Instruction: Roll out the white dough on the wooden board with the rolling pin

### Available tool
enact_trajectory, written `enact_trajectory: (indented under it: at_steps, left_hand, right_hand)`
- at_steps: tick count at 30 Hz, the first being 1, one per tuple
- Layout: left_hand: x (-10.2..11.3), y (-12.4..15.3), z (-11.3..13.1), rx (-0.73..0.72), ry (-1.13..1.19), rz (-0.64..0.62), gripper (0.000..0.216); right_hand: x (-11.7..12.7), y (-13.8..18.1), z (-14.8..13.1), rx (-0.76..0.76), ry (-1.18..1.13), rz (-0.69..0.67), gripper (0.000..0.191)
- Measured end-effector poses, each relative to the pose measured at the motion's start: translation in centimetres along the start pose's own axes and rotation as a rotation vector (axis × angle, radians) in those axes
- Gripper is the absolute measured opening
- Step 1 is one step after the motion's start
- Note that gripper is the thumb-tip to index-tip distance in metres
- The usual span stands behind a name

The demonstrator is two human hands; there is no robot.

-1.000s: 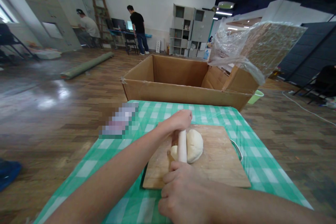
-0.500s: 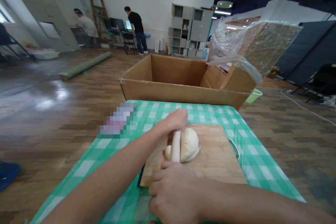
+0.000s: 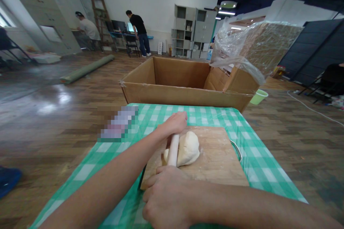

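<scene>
A pale rolling pin lies across a lump of dough, pressing into its left part so that a small bit bulges out on the pin's left side. My left hand is closed round the pin's far end. Round the near end, my right hand is wrapped, its fingers curled to the left. Beneath the dough is a wooden cutting board with a metal handle at its right edge. Both pin ends are hidden in my hands.
The table has a green checked cloth. A blurred-out flat item lies at its left edge. Behind the table stands a large open cardboard box, with a light green bin to its right. Two people are at the far wall.
Both hands and the rolling pin have shifted a little to the left in view. The dough and board also appear slightly further left, as the view has moved slightly.
</scene>
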State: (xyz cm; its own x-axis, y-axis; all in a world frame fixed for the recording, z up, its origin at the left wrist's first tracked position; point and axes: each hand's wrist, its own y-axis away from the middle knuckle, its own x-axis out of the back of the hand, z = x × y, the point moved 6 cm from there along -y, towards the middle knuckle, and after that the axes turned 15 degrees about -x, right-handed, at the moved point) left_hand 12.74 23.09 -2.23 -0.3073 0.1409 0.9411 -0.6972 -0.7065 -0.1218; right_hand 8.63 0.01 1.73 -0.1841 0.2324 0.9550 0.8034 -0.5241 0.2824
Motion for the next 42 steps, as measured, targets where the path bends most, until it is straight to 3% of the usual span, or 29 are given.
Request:
enact_trajectory:
  at_steps: [8, 15, 25, 33, 42]
  left_hand:
    - [0.0, 0.7, -0.7, 0.028, -0.030, -0.004, 0.029]
    - [0.7, 0.9, 0.2, 0.008, -0.039, 0.016, 0.028]
    - [1.0, 1.4, -0.2, 0.055, 0.018, 0.047, 0.026]
    - [1.6, 1.6, 0.4, 0.030, 0.062, 0.133, 0.033]
    - [1.0, 1.6, 0.2, 0.002, 0.152, 0.138, 0.031]
  right_hand:
    - [0.3, -0.3, -0.1, 0.014, 0.020, -0.048, 0.048]
    - [0.1, -1.2, -1.0, 0.038, 0.037, -0.131, 0.046]
    - [-1.1, -0.9, -0.6, 0.059, 0.009, -0.013, 0.052]
    - [-3.3, -0.1, -0.2, 0.166, -0.030, 0.198, 0.053]
    - [-3.2, 2.2, 1.0, 0.184, -0.244, 0.359, 0.051]
